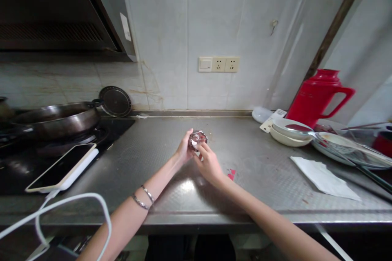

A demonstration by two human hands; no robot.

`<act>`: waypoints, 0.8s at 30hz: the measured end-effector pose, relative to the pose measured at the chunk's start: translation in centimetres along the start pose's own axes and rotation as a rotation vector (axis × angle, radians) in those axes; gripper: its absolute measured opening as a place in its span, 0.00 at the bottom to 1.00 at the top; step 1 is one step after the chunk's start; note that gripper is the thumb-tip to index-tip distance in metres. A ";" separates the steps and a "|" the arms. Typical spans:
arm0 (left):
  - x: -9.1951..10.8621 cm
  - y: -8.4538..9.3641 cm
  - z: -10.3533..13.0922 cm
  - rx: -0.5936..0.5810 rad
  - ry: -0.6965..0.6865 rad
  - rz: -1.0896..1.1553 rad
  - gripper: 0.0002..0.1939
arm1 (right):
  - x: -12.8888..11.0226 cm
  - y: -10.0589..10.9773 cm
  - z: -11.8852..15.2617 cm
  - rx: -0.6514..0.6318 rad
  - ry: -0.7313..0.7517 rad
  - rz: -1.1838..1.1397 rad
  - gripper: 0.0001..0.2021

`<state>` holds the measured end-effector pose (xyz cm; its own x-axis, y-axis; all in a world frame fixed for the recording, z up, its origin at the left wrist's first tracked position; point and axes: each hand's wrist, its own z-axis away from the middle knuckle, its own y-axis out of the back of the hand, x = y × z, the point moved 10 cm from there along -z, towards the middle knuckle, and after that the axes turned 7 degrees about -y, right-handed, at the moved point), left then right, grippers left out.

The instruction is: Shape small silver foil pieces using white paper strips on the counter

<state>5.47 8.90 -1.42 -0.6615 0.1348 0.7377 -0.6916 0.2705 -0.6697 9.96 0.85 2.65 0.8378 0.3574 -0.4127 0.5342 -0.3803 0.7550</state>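
A small, round, shiny thing [199,136], dark reddish-brown with a glassy or foil-like top, is held just above the middle of the steel counter. I cannot make out its exact kind. My left hand [183,149] wraps round its left side, the thumb along the edge. From the right, my right hand [210,163] has its bent fingers pressed on the top and near rim, covering part of it. A few torn red scraps [231,174] lie on the counter to the right of my hands.
On the left, a steel pan [58,120] sits on the black stove, near a phone [63,167] with a white cable [76,196]. At right stand stacked bowls [289,138], a patterned plate [333,153], a red thermos [315,98] and a white napkin [324,177].
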 end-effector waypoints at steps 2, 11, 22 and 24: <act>-0.1 -0.1 0.1 -0.006 -0.008 0.011 0.20 | 0.0 0.0 -0.3 0.033 -0.024 -0.039 0.08; 2.2 -2.2 0.2 -0.290 0.135 0.041 0.22 | -0.3 0.5 -0.6 -0.160 0.484 0.524 0.13; -0.9 0.0 -1.0 0.008 0.127 -0.058 0.16 | 0.9 1.4 -1.2 -0.179 0.532 0.646 0.12; -0.9 -0.1 -0.9 0.037 0.075 -0.001 0.17 | 1.1 1.1 -0.9 -0.168 0.389 0.524 0.14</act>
<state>6.38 9.66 -1.94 -0.6381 0.2059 0.7419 -0.7036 0.2353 -0.6705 11.33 1.62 3.46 0.8630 0.4548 0.2199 0.0169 -0.4609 0.8873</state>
